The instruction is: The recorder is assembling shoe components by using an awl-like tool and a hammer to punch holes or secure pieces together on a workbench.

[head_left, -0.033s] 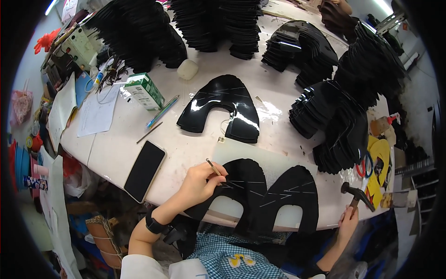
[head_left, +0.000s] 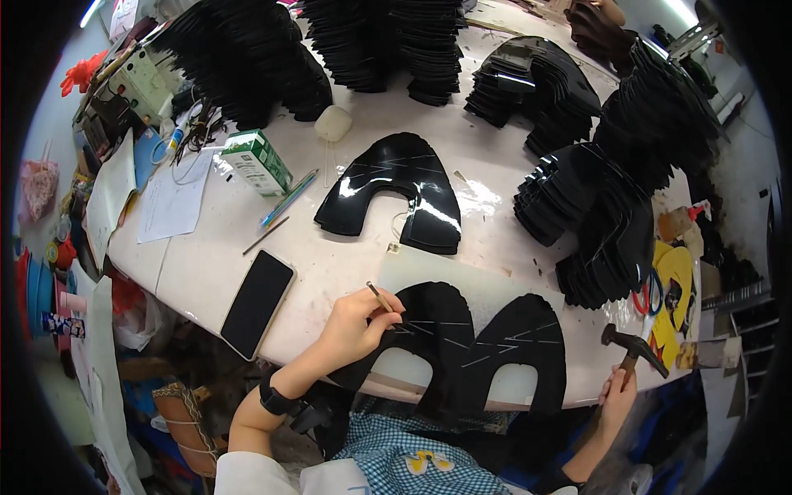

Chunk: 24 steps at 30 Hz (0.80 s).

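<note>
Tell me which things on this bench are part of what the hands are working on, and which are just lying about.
In use:
left hand holding a thin marking tool
black cut pieces under it
right hand holding a hammer

Lying about:
phone
green carton
pens
papers
stacks of black pieces

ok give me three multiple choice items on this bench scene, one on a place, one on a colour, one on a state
1. Where does the flat black phone lie?
A. left of the left hand
B. on a stack of black pieces
C. under the hammer

2. What colour is the small carton near the pens?
A. red and yellow
B. green and white
C. blue

3. What is the right hand doing?
A. resting open on the table
B. gripping the dark-headed hammer
C. holding the phone

Answers:
1 A, the phone sits at the table edge left of the left hand.
2 B, its faces show green and white.
3 B, the fingers wrap the handle.
</note>
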{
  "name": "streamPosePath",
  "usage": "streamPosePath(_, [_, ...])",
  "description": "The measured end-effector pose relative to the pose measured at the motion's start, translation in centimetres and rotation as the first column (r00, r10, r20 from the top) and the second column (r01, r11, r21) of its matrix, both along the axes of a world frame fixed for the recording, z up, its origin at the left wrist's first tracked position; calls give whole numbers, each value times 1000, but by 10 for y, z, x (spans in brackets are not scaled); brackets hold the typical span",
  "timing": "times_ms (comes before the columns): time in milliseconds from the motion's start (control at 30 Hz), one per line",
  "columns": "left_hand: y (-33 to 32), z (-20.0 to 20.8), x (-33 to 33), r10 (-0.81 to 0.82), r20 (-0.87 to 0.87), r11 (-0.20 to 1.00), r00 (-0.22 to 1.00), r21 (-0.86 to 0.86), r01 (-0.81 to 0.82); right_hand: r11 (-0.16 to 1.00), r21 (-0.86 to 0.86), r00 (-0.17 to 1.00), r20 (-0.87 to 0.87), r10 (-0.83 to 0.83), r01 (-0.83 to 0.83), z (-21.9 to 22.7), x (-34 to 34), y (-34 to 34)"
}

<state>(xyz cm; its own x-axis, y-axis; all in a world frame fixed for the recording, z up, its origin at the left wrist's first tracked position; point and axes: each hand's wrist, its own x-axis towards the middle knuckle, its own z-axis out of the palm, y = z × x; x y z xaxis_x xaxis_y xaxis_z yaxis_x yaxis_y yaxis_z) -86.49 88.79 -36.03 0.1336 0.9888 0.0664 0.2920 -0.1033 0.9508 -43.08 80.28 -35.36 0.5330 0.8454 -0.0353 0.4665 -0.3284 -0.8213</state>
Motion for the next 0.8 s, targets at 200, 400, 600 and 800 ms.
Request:
streamPosePath(200, [-1, -5, -2, 17, -31, 999, 999, 35, -16, 930, 59, 896, -250, 367, -364, 30, -56, 3])
streamPosePath(400, [-2, -5, 6, 49, -71, 988, 996, 147, -38, 822, 92, 777, -281, 562, -562, 43, -94, 22])
streamPosePath(600, [-9, -2, 11, 112, -185, 958, 976, 282, -56, 494, -88, 500, -70, 863, -865, 76, -156, 67])
streamPosePath(800, [-15, -1, 17, 104, -286, 941, 952, 339, -1, 318, 73, 320, 33, 947, -945, 129, -185, 89])
